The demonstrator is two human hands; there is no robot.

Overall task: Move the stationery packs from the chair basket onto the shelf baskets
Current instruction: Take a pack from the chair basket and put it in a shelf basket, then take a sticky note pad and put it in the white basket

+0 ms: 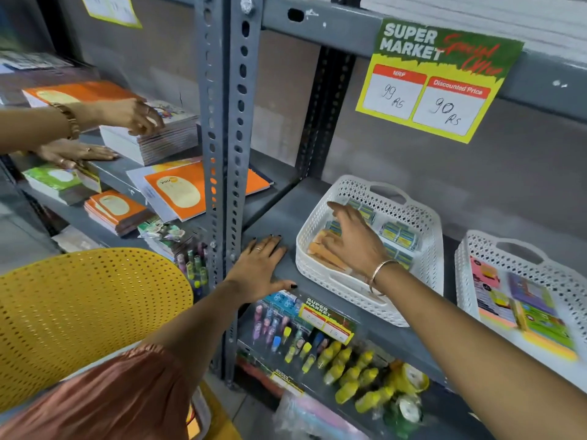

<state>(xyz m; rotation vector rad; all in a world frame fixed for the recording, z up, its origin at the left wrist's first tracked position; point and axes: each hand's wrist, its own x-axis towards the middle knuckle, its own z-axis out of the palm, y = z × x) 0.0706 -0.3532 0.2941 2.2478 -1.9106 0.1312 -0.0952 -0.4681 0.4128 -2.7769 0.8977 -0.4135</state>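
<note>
A white perforated basket stands on the grey shelf. Inside lie orange packs and several blue-green packs. My right hand reaches into this basket with fingers spread over the packs; whether it grips one I cannot tell. My left hand rests flat and empty on the shelf's front edge, left of the basket. A second white basket at the right holds colourful sticky-note packs. The yellow perforated chair is at lower left; its basket is hidden.
Another person's two hands handle stacks of notebooks on the left shelf bay. Slotted steel uprights divide the bays. A price sign hangs above. Pens and yellow-green bottles fill the shelf below.
</note>
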